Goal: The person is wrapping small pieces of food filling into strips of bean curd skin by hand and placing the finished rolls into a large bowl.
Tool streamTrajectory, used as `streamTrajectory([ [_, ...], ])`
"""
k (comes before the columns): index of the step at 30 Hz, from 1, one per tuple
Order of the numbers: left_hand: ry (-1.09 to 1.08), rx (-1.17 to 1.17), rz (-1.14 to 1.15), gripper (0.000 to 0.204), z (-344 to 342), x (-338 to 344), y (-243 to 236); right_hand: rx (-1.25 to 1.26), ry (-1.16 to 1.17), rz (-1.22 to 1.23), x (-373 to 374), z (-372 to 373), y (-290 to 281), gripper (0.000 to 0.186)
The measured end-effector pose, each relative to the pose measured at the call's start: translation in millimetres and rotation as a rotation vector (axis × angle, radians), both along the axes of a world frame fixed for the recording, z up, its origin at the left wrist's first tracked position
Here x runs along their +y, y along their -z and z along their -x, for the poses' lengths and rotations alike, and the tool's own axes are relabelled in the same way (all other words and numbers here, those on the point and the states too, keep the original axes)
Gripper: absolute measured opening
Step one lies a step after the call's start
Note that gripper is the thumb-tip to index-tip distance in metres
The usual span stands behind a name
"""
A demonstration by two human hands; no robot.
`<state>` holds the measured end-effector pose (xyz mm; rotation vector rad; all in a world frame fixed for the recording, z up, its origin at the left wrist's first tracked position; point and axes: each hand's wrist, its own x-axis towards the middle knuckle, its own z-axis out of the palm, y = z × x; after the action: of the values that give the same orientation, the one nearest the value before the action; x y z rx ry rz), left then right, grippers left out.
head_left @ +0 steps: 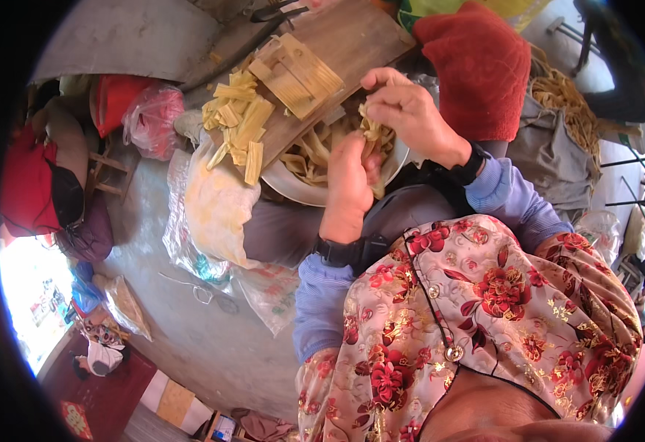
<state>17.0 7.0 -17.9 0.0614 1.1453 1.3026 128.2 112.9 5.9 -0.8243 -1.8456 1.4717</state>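
My left hand (350, 177) is closed around the lower part of a crinkled yellow strip (374, 132) over a pale basin (293, 190) of similar limp strips. My right hand (411, 118) pinches the top of that strip, just above my left. A long wooden board (352, 40) lies across the back of the basin. On it rest a ridged wooden block (297, 74) and, at its left end, several cut flat yellow pieces (238, 121). A stained pale cloth (216, 199) lies over my leg left of the basin.
A red cloth (470, 81) is beside my right hand. At right are grey sacking (536, 169), a heap of yellow strips (565, 103) and metal-legged furniture (632, 195). At left are bags (149, 121), a small wooden stool (109, 169), plastic sheeting (263, 295) and a dark red table (109, 398).
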Motion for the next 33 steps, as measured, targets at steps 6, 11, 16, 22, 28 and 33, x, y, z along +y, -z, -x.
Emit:
streamTrajectory([
  [6, 0.252, 0.726, -0.154, 0.025, 11, -21, -10, 0.161, 0.167, 0.197, 32, -4, 16, 0.023],
  [11, 0.315, 1.726, -0.346, 0.006, 28, -15, -20, -0.204, -0.182, -0.683, 52, -7, -16, 0.044],
  [16, 0.36, 2.167, -0.324, 0.011, 30, -2, -22, -0.387, -0.298, -0.758, 33, 0, -30, 0.034],
  [22, 0.264, 2.331, -0.381, 0.015, 26, 4, -24, -0.337, -0.201, -0.393, 17, 1, -14, 0.016],
  [28, 0.176, 2.142, -0.412, 0.01, 17, 8, -14, -0.212, -0.058, -0.327, 7, 8, -1, 0.018],
  [33, 0.119, 1.879, -0.405, 0.005, 8, 5, -11, -0.337, -0.135, -0.56, 5, 7, 1, 0.027],
])
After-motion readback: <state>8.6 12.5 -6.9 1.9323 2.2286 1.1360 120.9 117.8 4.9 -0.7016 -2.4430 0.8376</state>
